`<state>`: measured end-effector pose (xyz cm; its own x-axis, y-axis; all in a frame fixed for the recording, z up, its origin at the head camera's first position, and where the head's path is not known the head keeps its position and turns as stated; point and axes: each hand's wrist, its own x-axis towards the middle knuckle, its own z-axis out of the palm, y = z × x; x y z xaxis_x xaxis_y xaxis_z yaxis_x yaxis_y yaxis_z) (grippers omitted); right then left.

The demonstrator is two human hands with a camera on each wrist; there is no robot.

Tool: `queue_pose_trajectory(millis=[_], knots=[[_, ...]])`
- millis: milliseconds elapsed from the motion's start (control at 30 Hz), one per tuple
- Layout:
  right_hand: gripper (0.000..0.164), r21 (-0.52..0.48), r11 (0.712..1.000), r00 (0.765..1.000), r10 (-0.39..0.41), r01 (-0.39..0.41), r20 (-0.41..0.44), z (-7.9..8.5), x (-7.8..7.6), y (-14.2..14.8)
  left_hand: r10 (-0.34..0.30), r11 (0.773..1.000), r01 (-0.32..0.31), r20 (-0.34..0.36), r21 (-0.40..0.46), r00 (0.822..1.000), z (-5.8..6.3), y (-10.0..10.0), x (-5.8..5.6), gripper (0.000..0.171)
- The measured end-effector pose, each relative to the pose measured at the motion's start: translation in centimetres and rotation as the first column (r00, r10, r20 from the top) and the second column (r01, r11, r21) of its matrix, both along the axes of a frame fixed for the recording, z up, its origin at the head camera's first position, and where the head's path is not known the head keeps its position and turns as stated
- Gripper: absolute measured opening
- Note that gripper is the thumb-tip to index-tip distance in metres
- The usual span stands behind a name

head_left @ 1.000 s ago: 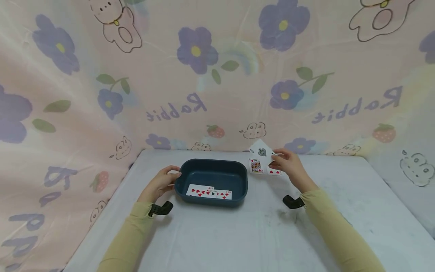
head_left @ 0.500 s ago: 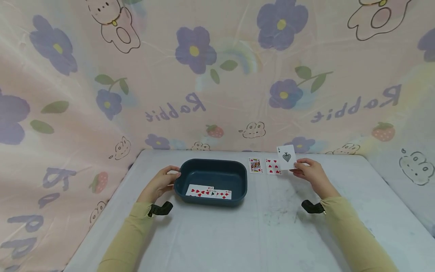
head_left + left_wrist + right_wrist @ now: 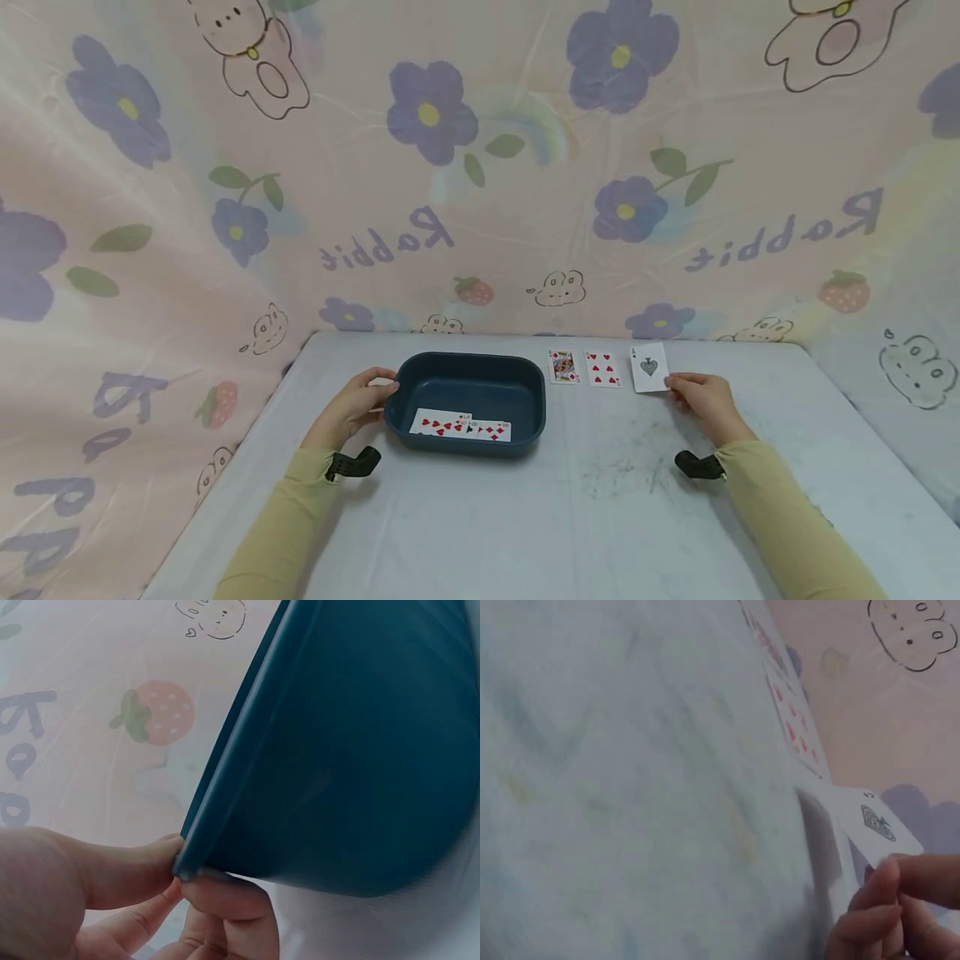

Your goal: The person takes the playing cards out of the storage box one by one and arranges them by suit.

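My right hand (image 3: 702, 403) pinches an ace of spades playing card (image 3: 649, 367) by its near right corner, face up and close over the table at the back right. In the right wrist view the card (image 3: 875, 823) tilts off the surface, thumb and finger at its edge. To its left lie a six of hearts (image 3: 603, 368) and a king of diamonds (image 3: 564, 366), side by side. My left hand (image 3: 356, 407) grips the left rim of a dark blue basin (image 3: 470, 447); in the left wrist view thumb and fingers pinch that rim (image 3: 232, 750).
Several face-up cards, among them red hearts (image 3: 442, 422) and diamonds (image 3: 493, 431), lie overlapping inside the basin at its near side. A white cloth covers the table (image 3: 480, 525). A patterned curtain (image 3: 510, 208) rises directly behind the table's back edge.
My right hand has moved right with the ace of spades, from above the other two cards, then lowered it to their right. My left hand has stayed on the basin.
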<state>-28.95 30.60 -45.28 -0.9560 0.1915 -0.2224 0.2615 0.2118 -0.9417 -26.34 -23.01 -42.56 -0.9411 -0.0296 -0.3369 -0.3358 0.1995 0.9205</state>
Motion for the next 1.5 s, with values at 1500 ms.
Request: queue_pose_trajectory(millis=[1500], knots=[[0.043,-0.006,0.996,0.996,-0.085,0.086,0.041,-0.3,-1.6,0.3,0.006,0.999,-0.005,-0.026,0.032,1.0,-0.6,-0.2,-0.4,0.03]])
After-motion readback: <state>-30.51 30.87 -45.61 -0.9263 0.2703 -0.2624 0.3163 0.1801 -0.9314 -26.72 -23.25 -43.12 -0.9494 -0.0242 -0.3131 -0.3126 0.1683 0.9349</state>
